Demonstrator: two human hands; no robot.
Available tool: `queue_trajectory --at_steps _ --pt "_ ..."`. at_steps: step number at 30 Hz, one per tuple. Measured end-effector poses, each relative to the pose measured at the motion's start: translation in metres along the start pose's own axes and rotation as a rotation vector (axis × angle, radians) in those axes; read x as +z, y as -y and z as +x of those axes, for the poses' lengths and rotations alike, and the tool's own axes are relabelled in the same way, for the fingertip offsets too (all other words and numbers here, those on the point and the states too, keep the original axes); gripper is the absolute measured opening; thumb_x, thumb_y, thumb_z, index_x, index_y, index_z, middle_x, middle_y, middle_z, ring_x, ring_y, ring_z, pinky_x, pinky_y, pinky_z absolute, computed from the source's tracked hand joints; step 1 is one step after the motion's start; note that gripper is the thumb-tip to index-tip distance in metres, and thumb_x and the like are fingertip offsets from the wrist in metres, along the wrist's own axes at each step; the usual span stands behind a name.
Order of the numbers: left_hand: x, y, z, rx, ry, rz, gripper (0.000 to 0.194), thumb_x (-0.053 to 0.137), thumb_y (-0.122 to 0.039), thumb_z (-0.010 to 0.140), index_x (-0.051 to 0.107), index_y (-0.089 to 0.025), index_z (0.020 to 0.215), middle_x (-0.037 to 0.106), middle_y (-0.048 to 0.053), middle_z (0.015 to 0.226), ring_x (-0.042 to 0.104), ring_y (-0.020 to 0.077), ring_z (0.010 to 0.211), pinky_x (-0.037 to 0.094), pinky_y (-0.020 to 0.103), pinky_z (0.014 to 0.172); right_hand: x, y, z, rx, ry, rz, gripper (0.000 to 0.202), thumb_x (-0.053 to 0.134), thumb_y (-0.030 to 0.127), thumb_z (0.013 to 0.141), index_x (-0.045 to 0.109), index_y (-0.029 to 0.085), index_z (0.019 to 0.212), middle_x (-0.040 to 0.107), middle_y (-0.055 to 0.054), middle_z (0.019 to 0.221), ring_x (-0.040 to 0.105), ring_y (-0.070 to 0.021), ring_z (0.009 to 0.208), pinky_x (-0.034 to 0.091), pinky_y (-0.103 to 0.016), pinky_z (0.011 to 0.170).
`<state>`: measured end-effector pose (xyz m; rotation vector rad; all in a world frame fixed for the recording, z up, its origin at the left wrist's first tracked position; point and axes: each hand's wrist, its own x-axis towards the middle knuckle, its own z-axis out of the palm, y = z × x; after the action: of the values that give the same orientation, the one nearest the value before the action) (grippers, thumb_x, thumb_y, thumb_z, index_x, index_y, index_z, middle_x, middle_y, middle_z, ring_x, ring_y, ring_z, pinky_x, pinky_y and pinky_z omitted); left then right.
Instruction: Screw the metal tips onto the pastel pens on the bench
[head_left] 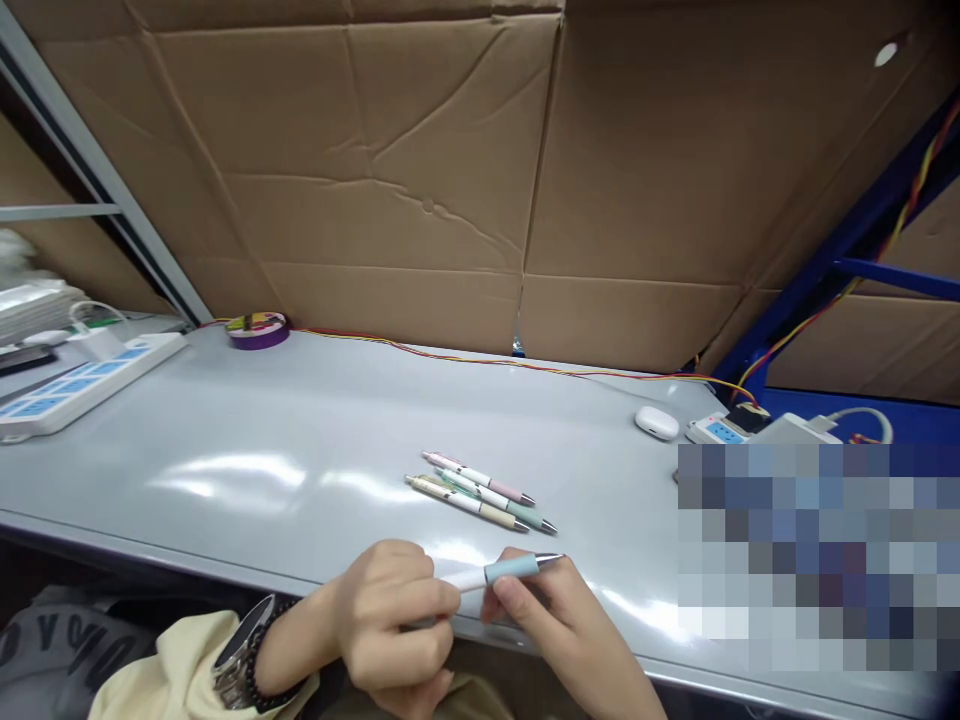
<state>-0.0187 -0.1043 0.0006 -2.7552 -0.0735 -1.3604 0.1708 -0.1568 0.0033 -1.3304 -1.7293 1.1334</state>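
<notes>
Pinching one pen (511, 569), left hand (394, 622) and right hand (559, 622) hover by the table edge (150, 547).

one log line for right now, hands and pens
left hand: holding blue-and-white pen | right hand: at its blue grip | desk: three pens close together

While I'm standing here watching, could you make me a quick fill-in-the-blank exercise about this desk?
1. The click pen between the left hand and the right hand is white and light ____.
2. On the table lie ____ other pens.
3. Of those, the one farthest from the person is white and ____.
4. The wristwatch is on the person's ____ wrist.

Missing words: blue; three; pink; left.
</notes>
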Motion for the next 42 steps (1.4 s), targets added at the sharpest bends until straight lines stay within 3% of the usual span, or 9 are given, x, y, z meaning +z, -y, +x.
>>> queue_trajectory --at_steps 4,14,20,22,29,33,37,40,42 --pt "0.001 0.001 -0.004 -0.006 0.002 -0.005 0.009 0.041 -0.013 0.059 0.039 -0.021 0.062 0.045 -0.001 0.051 0.025 0.0117 0.038 0.019 0.028 0.038 0.001 -0.001 0.001 -0.007 -0.005 -0.01 0.039 0.04 0.046 0.091 0.065 0.02 0.075 0.063 0.0 0.08 0.056 -0.0156 0.081 0.04 -0.021 0.07" --pt "-0.001 -0.002 0.0 0.001 0.074 0.066 0.009 0.041 -0.018 0.068 0.038 -0.021 0.06 0.043 -0.002 0.048 0.029 0.0114 0.035 0.017 0.028 0.039 0.003 -0.006 0.0 0.006 -0.047 -0.009 0.035 0.043 0.044 0.09 0.066 0.02 0.078 0.064 -0.001 0.082 0.057 -0.0177 0.084 0.041 -0.023 0.072" --pt "0.0 -0.001 -0.003 -0.068 0.067 0.022 0.01 0.039 -0.015 0.065 0.035 -0.022 0.06 0.044 -0.002 0.049 0.031 0.0121 0.036 0.02 0.029 0.038 0.003 -0.003 0.006 0.014 -0.024 0.117 0.024 0.048 0.042 0.087 0.057 0.02 0.094 0.062 0.002 0.072 0.055 -0.0135 0.066 0.04 -0.021 0.06" --pt "0.0 0.0 -0.002 -0.075 0.078 0.028 0.008 0.041 -0.014 0.062 0.037 -0.021 0.06 0.049 -0.001 0.053 0.032 0.0115 0.037 0.023 0.028 0.039 0.001 -0.003 0.006 0.002 -0.112 0.141 0.026 0.047 0.043 0.087 0.055 0.019 0.093 0.062 0.001 0.067 0.054 -0.0135 0.061 0.038 -0.022 0.057" --pt "-0.016 0.006 -0.006 -0.139 0.228 0.016 0.008 0.042 -0.012 0.068 0.042 -0.019 0.065 0.056 0.002 0.066 0.041 0.0117 0.045 0.031 0.026 0.045 -0.006 -0.009 -0.002 -0.061 -0.52 0.099 0.031 0.046 0.04 0.086 0.053 0.02 0.064 0.055 0.0 0.061 0.053 -0.0152 0.061 0.041 -0.025 0.06" --pt "-0.03 0.014 -0.009 -0.105 0.364 -0.073 0.009 0.043 -0.015 0.069 0.039 -0.019 0.063 0.052 0.002 0.062 0.04 0.0132 0.047 0.031 0.027 0.045 -0.005 -0.012 0.001 -0.002 -0.521 0.013 0.026 0.045 0.041 0.087 0.056 0.021 0.074 0.06 -0.003 0.071 0.057 -0.0179 0.072 0.044 -0.025 0.063" --pt "-0.035 0.028 -0.004 -0.032 0.585 -0.137 0.011 0.05 -0.019 0.066 0.04 -0.019 0.061 0.049 0.002 0.061 0.042 0.015 0.053 0.038 0.029 0.051 -0.003 -0.017 0.005 -0.06 -0.569 -0.117 0.02 0.046 0.037 0.087 0.058 0.022 0.09 0.062 -0.006 0.1 0.057 -0.021 0.096 0.046 -0.028 0.077" --pt "-0.032 0.038 0.0 -0.032 0.699 -0.141 0.014 0.057 -0.022 0.065 0.043 -0.019 0.063 0.052 0.003 0.063 0.049 0.0193 0.069 0.045 0.033 0.066 -0.002 -0.027 0.009 -0.116 -0.461 -0.308 0.029 0.051 0.033 0.084 0.053 0.025 0.112 0.049 -0.007 0.128 0.045 -0.0235 0.119 0.041 -0.035 0.094" --pt "-0.028 0.045 0.002 -0.024 0.706 -0.136 0.015 0.058 -0.022 0.066 0.044 -0.018 0.064 0.054 0.003 0.066 0.051 0.0225 0.082 0.044 0.037 0.079 0.0 -0.035 0.012 -0.118 -0.378 -0.428 0.042 0.053 0.032 0.084 0.045 0.026 0.125 0.04 -0.006 0.137 0.039 -0.0244 0.125 0.039 -0.039 0.099"
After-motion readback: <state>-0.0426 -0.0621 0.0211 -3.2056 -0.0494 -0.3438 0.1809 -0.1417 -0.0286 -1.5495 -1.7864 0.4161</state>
